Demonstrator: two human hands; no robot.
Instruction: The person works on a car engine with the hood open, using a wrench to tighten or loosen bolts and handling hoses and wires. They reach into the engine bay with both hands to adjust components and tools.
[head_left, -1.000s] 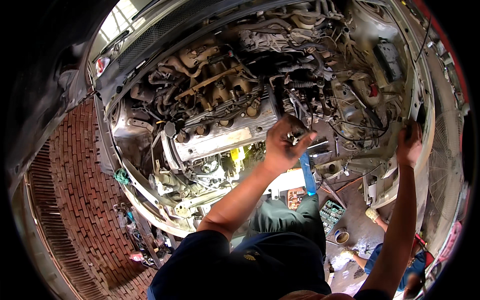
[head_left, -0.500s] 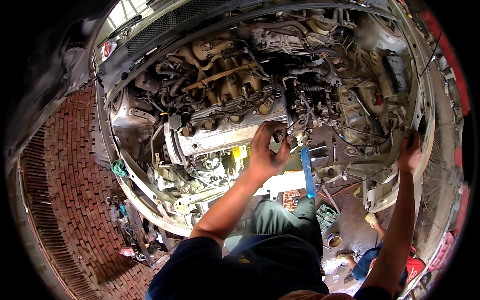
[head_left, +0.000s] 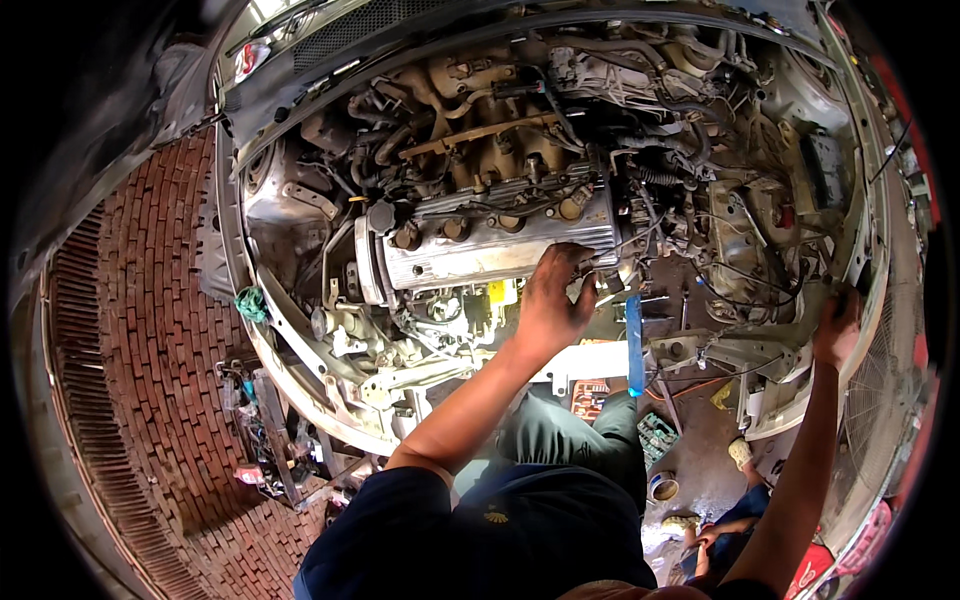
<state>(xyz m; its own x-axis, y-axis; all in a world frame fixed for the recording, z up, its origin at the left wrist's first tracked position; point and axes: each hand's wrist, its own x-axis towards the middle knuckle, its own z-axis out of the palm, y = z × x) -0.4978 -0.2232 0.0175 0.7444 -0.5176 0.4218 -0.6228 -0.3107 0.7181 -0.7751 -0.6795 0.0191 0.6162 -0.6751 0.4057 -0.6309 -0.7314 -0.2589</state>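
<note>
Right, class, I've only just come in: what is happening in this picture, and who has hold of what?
A person leans over an open car engine bay. The left hand rests at the end of the silver valve cover, fingers on the engine's side beside a blue-handled tool that hangs down there; whether it grips anything cannot be told. The right hand holds the bay's edge. Below lie a socket set tray and a brick floor.

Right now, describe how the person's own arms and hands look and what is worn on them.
Both forearms are bare, with no gloves, watch or rings that can be made out. The left hand is grimy, darkened with grease on its back and fingers. The right hand looks smudged too. Short dark blue sleeves end above the elbows.
</note>
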